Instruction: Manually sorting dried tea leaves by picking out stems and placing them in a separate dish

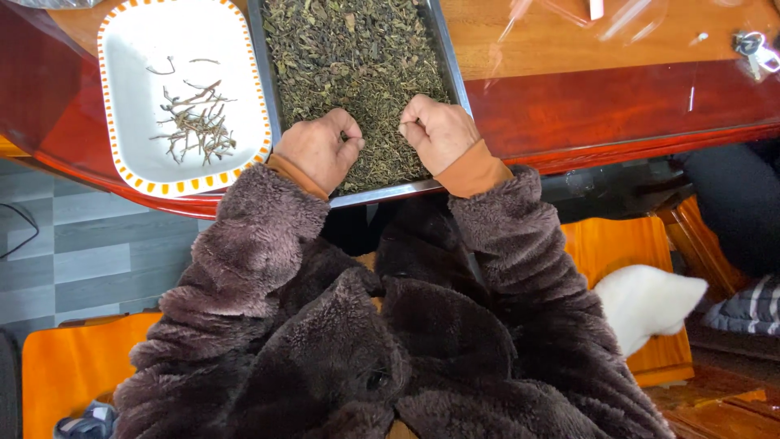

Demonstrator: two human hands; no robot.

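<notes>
Head view: one rectangular steel tray (452, 73) of dry, crumpled dark-green tea leaves (357, 57), set on a glossy red-brown wooden desk (617, 106). Two hands over the tray's near end, both curled into loose fists above the leaves. Left hand (318, 149) with thumb and forefinger pressed together on a small bit of leaf. Right hand (437, 130) likewise pinched; what sits between its fingertips too small to tell. One white rectangular plate with an orange-dashed rim (138, 175) just left of the tray, holding one loose heap of thin pale-brown stems (195, 122). Brown fleece sleeves (260, 236) with orange cuffs.
</notes>
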